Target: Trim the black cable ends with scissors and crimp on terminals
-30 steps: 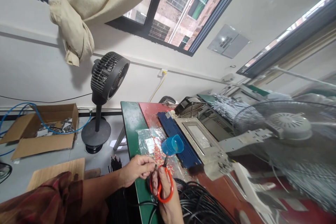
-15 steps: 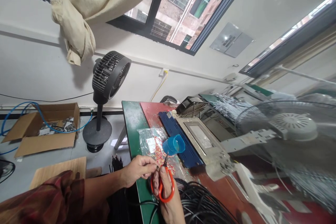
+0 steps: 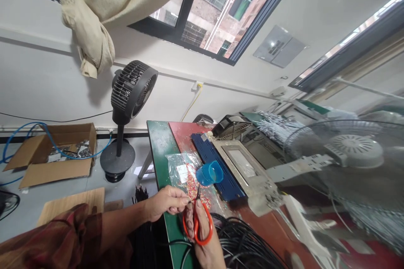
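Observation:
My left hand (image 3: 170,202) comes in from the left with thumb and forefinger pinched together. What lies in the pinch is too small to make out. Close beside it, my right hand (image 3: 203,220) holds a pair of scissors with orange handles (image 3: 211,226), the dark blades pointing away from me. The two hands nearly touch at the fingertips, over the green table edge. Just beyond them stands a blue plastic cup (image 3: 208,173) beside a clear plastic bag (image 3: 172,167) and a scatter of tiny red, yellow and white bits (image 3: 192,183).
Black cables (image 3: 243,243) lie coiled to the right of my right hand. A beige and blue machine (image 3: 233,159) stands past the cup, with a caged fan (image 3: 353,151) at right. Left are a black pedestal fan (image 3: 132,88) and a cardboard box (image 3: 57,174) on the floor.
My right hand and the scissors have shifted slightly right, and the scissors have turned a little. My left hand keeps its pinch in nearly the same place.

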